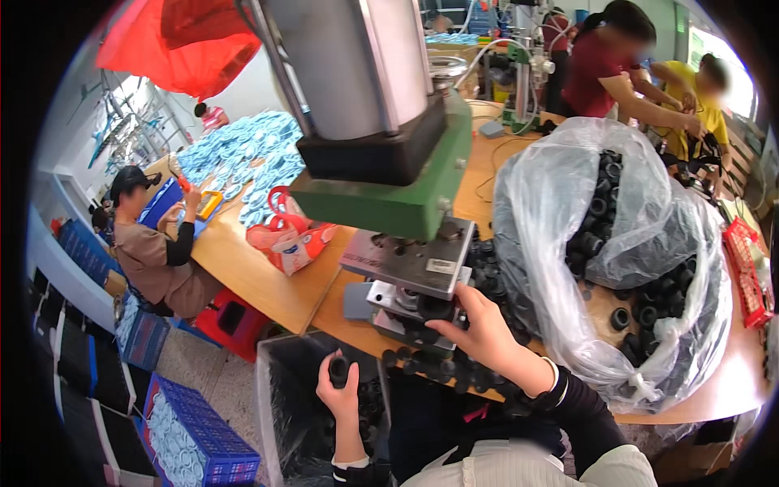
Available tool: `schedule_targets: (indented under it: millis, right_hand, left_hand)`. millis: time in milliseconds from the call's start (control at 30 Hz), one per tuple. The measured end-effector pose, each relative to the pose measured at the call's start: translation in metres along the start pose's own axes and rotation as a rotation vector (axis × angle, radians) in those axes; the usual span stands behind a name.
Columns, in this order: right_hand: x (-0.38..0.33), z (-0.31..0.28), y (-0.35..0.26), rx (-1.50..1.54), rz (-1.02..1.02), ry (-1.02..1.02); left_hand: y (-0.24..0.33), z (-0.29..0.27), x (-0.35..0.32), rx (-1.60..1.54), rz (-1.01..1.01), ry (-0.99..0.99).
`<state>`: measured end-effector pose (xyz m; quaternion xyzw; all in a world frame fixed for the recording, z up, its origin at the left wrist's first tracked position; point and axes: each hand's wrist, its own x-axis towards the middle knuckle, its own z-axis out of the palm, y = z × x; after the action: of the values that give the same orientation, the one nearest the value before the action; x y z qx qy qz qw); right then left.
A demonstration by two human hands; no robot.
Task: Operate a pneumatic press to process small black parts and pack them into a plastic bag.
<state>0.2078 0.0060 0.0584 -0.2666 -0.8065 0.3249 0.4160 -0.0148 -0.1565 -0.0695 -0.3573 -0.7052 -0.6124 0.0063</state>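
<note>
In my left hand (339, 394), thumb and fingers close around a black ring-shaped part (338, 372), held above a lined bin. My right hand (491, 337) reaches into the green press (381, 203), its thumb and forefinger on either side of another black round part (436, 308). That part sits in the metal fixture (389, 299), just under the press's upper plate (414, 264). Some of the right hand's fingers are hidden. Several loose black parts (442, 369) lie along the table edge in front of the fixture.
A large clear plastic bag (535, 243) of black parts stands on the right of the table (235, 276). Below my left hand is a plastic-lined bin (280, 390). A red bag (292, 243) and a pale blue pile (251, 146) lie beyond; co-workers sit and stand around.
</note>
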Motion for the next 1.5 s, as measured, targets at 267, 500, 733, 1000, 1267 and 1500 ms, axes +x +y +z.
schedule_targets:
  millis: [267, 500, 733, 1000, 1267, 1500]
  right_hand:
    - [0.034, 0.029, 0.006, -0.005, -0.115, 0.008]
    - [0.031, 0.016, -0.006, -0.026, 0.001, -0.178]
    - [-0.038, -0.092, 0.033, -0.250, 0.084, 0.179]
    - [-0.009, -0.202, 0.204, -1.327, 0.468, 0.105]
    - [-0.033, -0.214, 0.153, -0.952, 0.236, 0.377]
    - [-0.076, -0.182, 0.063, -0.222, 0.318, 0.457]
  left_hand:
    - [-0.087, -0.051, -0.024, 0.547, -0.180, -0.009]
    - [-0.039, 0.046, 0.073, 0.262, 0.379, -0.319]
    - [-0.066, 0.099, 0.110, 0.448, 0.195, -0.614]
    - [-0.062, 0.094, 0.103, 0.232, 0.049, -0.572]
    - [0.036, 0.088, 0.063, -0.141, 0.399, -0.307]
    - [0.097, 0.142, 0.078, -0.354, 0.057, -0.122]
